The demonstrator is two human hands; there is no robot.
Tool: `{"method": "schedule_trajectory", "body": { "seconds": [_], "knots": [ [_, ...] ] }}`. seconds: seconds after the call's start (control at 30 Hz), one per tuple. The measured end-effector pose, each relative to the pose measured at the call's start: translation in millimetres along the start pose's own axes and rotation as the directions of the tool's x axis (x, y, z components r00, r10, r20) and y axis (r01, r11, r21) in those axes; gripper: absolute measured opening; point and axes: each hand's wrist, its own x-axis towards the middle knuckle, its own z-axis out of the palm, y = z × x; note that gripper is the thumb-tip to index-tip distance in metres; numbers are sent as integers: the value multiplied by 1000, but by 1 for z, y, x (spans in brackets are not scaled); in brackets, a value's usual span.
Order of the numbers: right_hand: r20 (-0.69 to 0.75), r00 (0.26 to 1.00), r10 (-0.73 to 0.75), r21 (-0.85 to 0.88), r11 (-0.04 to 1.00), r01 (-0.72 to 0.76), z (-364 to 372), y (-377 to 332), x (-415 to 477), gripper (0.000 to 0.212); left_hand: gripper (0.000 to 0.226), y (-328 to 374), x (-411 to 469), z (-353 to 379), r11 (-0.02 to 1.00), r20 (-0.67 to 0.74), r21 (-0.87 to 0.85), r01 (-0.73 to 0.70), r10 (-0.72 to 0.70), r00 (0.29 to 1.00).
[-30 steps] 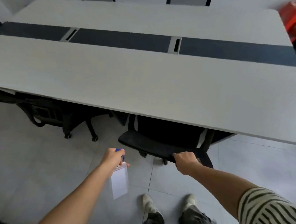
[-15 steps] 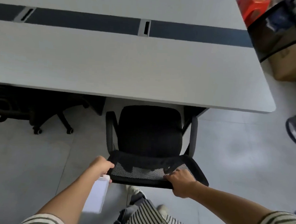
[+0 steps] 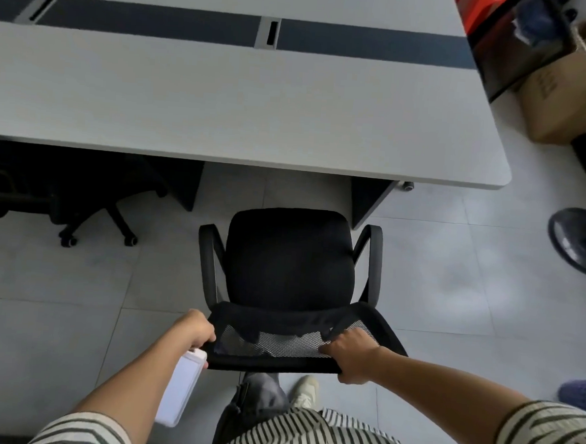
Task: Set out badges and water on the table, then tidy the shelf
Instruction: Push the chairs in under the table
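A black mesh office chair [image 3: 290,266] stands in front of the long grey table [image 3: 223,107], pulled back from its edge. My right hand [image 3: 350,352] grips the top of the chair's backrest at its right side. My left hand [image 3: 194,329] is at the backrest's left corner and holds a white badge [image 3: 180,386] in a clear sleeve, which hangs down below the hand. Whether the left hand's fingers also grip the backrest is hidden. No water is in view.
A second black chair [image 3: 79,208] sits under the table at the left. A cardboard box [image 3: 567,91] and a dark bin stand at the far right. A round fan base [image 3: 582,239] rests on the floor to the right. Grey tile floor surrounds the chair.
The chair has come out from under the table toward me, with both hands at its backrest. The badge stays hanging from my left hand. The view has shifted right.
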Motion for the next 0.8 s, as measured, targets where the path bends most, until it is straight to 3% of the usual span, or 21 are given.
{"method": "schedule_trajectory", "body": {
  "seconds": [0.27, 0.53, 0.67, 0.8],
  "knots": [
    [-1, 1000, 5, 27, 1000, -5, -17, 5, 19, 47, 20, 2, 5, -17, 995, -86, -72, -69, 63, 994],
    [-48, 996, 81, 60, 995, -79, -81, 29, 66, 51, 15, 22, 14, -63, 964, -285, 201, -172, 225, 932],
    [-31, 989, 145, 98, 985, -141, -119, 49, 109, 55, 18, 35, 42, -96, 945, -350, 236, -225, 299, 888],
    [-52, 973, 223, 162, 964, -212, -152, 66, 144, 43, 29, 54, 65, -129, 927, -402, 254, -275, 360, 842]
  ]
}}
